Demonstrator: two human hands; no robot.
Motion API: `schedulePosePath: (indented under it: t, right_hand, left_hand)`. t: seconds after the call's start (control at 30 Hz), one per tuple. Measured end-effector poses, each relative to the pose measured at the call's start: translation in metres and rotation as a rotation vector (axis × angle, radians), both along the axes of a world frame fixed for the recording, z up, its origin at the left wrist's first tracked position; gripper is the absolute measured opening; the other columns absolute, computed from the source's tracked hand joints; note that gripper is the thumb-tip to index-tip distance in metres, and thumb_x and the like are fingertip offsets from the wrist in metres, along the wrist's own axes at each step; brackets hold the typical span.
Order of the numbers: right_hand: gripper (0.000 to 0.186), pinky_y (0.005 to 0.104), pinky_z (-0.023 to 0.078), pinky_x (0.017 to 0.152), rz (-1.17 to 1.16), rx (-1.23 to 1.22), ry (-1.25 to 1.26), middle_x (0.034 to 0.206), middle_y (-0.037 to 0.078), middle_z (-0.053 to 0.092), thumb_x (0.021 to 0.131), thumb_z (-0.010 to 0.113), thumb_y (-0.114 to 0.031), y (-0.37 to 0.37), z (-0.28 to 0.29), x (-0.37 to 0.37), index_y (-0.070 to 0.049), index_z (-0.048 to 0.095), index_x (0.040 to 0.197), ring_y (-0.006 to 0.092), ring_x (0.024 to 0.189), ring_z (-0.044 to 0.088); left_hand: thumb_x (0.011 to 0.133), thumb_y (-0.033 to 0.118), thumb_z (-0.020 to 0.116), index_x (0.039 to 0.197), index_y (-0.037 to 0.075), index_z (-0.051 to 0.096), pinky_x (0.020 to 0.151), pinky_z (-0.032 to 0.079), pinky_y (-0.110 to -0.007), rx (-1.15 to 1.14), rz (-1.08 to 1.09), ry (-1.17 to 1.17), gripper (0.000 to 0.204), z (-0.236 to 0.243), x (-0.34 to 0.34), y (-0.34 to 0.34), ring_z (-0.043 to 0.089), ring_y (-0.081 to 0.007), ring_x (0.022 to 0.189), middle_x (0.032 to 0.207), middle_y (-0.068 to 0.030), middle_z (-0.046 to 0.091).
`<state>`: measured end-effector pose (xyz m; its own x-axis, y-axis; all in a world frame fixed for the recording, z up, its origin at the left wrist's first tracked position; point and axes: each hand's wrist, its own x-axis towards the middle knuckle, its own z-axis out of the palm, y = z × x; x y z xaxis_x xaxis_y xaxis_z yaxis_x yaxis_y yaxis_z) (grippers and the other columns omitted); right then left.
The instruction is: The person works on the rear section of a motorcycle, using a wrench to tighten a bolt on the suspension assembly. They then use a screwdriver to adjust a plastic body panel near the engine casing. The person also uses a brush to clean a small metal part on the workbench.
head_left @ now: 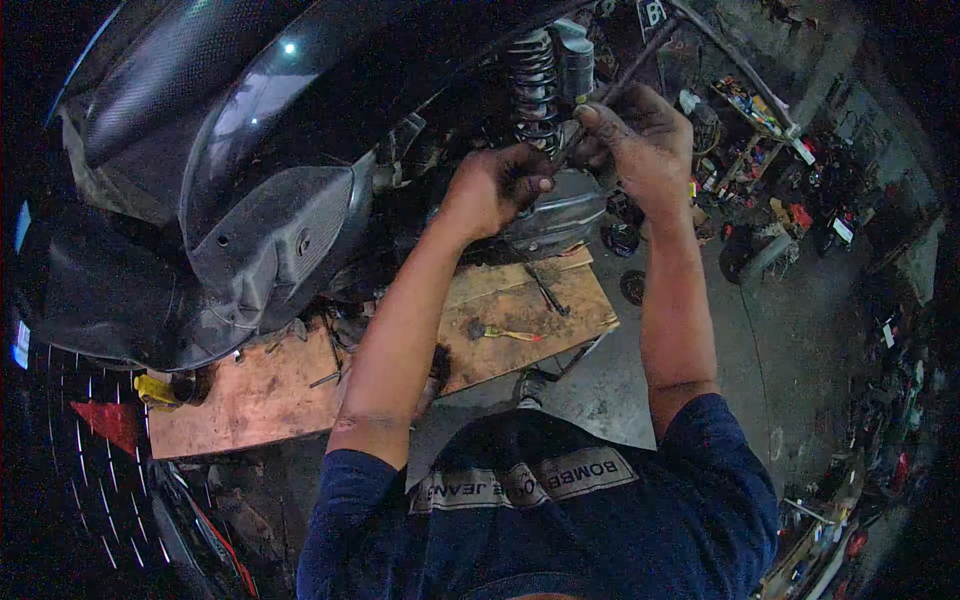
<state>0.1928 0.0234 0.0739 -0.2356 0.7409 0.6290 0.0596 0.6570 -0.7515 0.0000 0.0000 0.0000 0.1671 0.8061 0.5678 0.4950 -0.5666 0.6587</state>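
Head view: left hand [500, 190], curled, and right hand [630, 135], thumb against fingers, seem to pinch a slim dark piece [563, 154] beside the coil spring [534, 85]'s lower end; exact hold unclear. Grimy grip could slip, dropping it below the spring. Right of spring: tray [784, 131], assorted small parts [760, 108], unidentifiable. Far lower-left of spring: yellow bottle [154, 390], contents hidden.

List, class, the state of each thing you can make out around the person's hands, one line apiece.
Left hand: fingers curled, grip unclear.
Right hand: fingers bent, grip unclear.
Coil spring: roughly upright.
Wooden board: stained dark in patches.
Brush: lying on the board, not held.
Dark slender tool: lying on the board, not held.
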Motion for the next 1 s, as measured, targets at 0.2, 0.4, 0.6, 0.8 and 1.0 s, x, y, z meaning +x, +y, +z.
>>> schedulePosePath:
  t: [0.2, 0.4, 0.6, 0.8, 1.0]
  right_hand:
    - [0.026, 0.0234, 0.053, 0.057, 0.169, 0.001, 0.172, 0.093, 0.010, 0.073, 0.091, 0.070, -0.009, -0.006, 0.001, -0.007, 0.003, 0.064, 0.113, 0.0100, 0.066, 0.065]
    - [0.020, 0.0268, 0.054, 0.067, 0.030, -0.030, 0.077, 0.091, 0.007, 0.072, 0.085, 0.076, -0.008, -0.006, 0.006, -0.008, 0.002, 0.068, 0.100, 0.0103, 0.080, 0.065]
    - [0.020, 0.0274, 0.052, 0.062, 0.034, -0.043, 0.062, 0.088, 0.005, 0.071, 0.086, 0.076, -0.009, -0.006, 0.005, -0.009, 0.001, 0.068, 0.101, 0.0096, 0.071, 0.063]
    - [0.020, 0.0236, 0.052, 0.061, 0.208, -0.061, 0.179, 0.097, 0.009, 0.073, 0.090, 0.072, -0.009, -0.005, 0.002, -0.009, 0.002, 0.066, 0.105, 0.0100, 0.070, 0.064]
    - [0.024, 0.0262, 0.053, 0.066, 0.079, -0.028, 0.082, 0.093, 0.006, 0.071, 0.085, 0.077, -0.009, -0.003, 0.001, -0.011, 0.002, 0.066, 0.104, 0.0097, 0.078, 0.063]
  left_hand:
    - [0.089, 0.021, 0.070, 0.107, 0.007, 0.070, 0.080, 0.051, -0.039, -0.133, -0.055, -0.121, 0.023, -0.025, -0.002, 0.023, 0.069, -0.0288, 0.086, 0.097, -0.0197, 0.070]
    - [0.086, 0.026, 0.074, 0.109, 0.004, 0.069, 0.078, 0.051, -0.038, 0.087, 0.061, 0.002, 0.033, 0.003, 0.005, -0.005, 0.069, -0.0292, 0.086, 0.099, -0.0173, 0.072]
    - [0.084, 0.026, 0.076, 0.109, 0.005, 0.070, 0.081, 0.052, -0.039, -0.084, 0.038, -0.008, 0.034, 0.008, 0.005, -0.007, 0.070, -0.0294, 0.092, 0.100, -0.0170, 0.072]
    - [0.084, 0.029, 0.076, 0.109, 0.005, 0.071, 0.082, 0.052, -0.041, -0.114, 0.062, 0.008, 0.035, 0.005, 0.006, -0.004, 0.070, -0.0326, 0.093, 0.102, -0.0169, 0.072]
    - [0.079, 0.034, 0.079, 0.111, 0.007, 0.070, 0.081, 0.052, -0.042, -0.007, 0.124, 0.044, 0.043, 0.008, 0.007, -0.009, 0.069, -0.0341, 0.093, 0.104, -0.0166, 0.071]
